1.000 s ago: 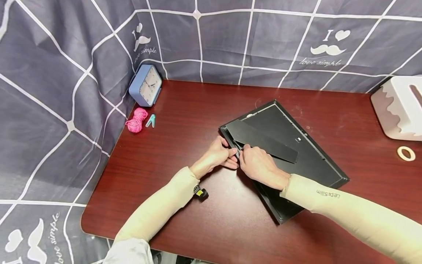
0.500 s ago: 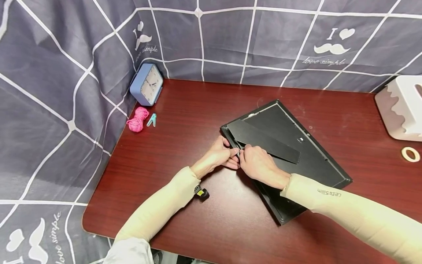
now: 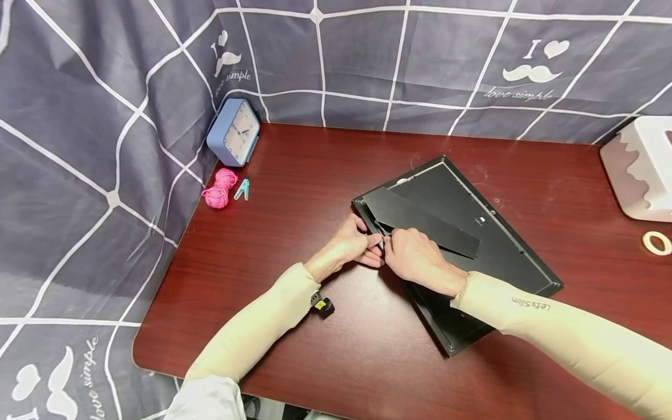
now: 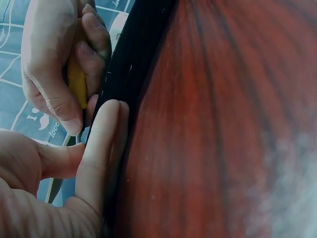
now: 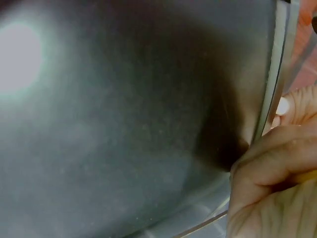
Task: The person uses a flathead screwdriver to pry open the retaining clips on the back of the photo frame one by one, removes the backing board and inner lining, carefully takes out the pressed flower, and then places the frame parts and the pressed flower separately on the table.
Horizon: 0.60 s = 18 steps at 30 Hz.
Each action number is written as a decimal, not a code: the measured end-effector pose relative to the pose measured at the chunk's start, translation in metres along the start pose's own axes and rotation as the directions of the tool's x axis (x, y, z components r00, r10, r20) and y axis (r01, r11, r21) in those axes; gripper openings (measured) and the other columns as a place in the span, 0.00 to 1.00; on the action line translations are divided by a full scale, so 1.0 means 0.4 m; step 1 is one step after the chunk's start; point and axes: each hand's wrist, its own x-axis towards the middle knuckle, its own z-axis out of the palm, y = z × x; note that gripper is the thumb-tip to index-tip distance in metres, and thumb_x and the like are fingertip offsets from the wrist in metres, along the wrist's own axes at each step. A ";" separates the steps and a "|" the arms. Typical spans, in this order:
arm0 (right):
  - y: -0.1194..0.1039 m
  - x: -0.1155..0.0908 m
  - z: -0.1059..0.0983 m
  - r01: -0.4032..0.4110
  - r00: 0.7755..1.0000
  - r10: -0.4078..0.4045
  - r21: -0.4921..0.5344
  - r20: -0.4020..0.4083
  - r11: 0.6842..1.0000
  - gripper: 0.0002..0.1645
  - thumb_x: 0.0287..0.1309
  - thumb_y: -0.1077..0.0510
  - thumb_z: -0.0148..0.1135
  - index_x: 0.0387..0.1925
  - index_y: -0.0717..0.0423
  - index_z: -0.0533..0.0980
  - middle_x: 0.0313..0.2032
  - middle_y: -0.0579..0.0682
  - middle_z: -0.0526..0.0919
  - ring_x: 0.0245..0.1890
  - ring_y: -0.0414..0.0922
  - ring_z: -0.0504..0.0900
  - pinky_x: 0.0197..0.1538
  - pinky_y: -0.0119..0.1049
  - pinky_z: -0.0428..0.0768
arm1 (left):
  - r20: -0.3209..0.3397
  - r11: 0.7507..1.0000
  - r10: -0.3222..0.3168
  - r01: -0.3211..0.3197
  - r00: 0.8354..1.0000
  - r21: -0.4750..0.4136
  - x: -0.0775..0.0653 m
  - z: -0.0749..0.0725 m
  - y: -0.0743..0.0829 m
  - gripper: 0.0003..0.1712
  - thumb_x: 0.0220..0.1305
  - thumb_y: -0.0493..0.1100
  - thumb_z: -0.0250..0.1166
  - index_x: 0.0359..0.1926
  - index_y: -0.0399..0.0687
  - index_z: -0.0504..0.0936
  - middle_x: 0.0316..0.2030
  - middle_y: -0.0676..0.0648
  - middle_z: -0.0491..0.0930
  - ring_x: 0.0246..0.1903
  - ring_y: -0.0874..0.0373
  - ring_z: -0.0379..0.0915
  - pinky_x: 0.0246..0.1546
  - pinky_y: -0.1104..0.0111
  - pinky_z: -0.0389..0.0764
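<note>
A black picture frame [image 3: 504, 251] lies back side up on the table, set at an angle, with a flat easel leg [image 3: 425, 220] across its backing. My left hand [image 3: 353, 240] grips the frame's left edge, thumb over the rim and fingers along the outer side. Beside it, my right hand [image 3: 417, 255] holds a yellow-handled screwdriver [image 4: 77, 82], mostly covered by the fingers. Its thin shaft points at the inner rim near the left thumb. The tip's exact contact is hidden. In the right wrist view, the dark backing [image 5: 124, 124] fills most of the picture.
A blue alarm clock [image 3: 233, 133], pink yarn [image 3: 219, 188] and a teal clip [image 3: 242, 189] are at the table's left back. To the right stand a white-and-beige tissue box [image 3: 637, 169] and a roll of tape [image 3: 657, 243]. Grey checked cloth [image 3: 357, 64] hangs behind.
The head view has shifted slightly. My right hand and forearm have moved a touch to the right against the frame, while the left hand keeps its grip on the edge.
</note>
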 end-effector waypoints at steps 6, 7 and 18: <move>-0.003 0.000 -0.007 -0.007 1.000 0.007 0.056 0.004 0.998 0.28 0.79 0.50 0.47 0.20 0.52 0.75 0.24 0.55 0.83 0.27 0.55 0.85 0.21 0.46 0.80 | 0.010 1.000 0.003 -0.003 1.000 0.009 0.003 0.006 0.007 0.20 0.80 0.32 0.60 0.47 0.46 0.53 0.23 0.41 0.84 0.19 0.55 0.87 0.32 0.63 0.97; -0.006 0.000 -0.009 -0.008 1.000 0.008 0.060 0.002 0.998 0.28 0.79 0.50 0.47 0.20 0.51 0.75 0.24 0.54 0.83 0.26 0.54 0.85 0.21 0.45 0.80 | 0.011 1.000 0.002 -0.002 1.000 0.009 0.003 0.006 0.008 0.20 0.81 0.32 0.59 0.47 0.46 0.53 0.23 0.41 0.84 0.19 0.55 0.87 0.32 0.63 0.97; -0.001 -0.014 0.006 0.104 0.992 -0.100 0.056 -0.078 0.993 0.22 0.79 0.52 0.49 0.28 0.57 0.75 0.24 0.55 0.81 0.27 0.57 0.86 0.28 0.54 0.85 | 0.001 1.000 -0.003 0.003 1.000 -0.004 0.002 0.009 0.002 0.19 0.81 0.31 0.58 0.46 0.47 0.53 0.23 0.40 0.83 0.19 0.54 0.87 0.33 0.61 0.97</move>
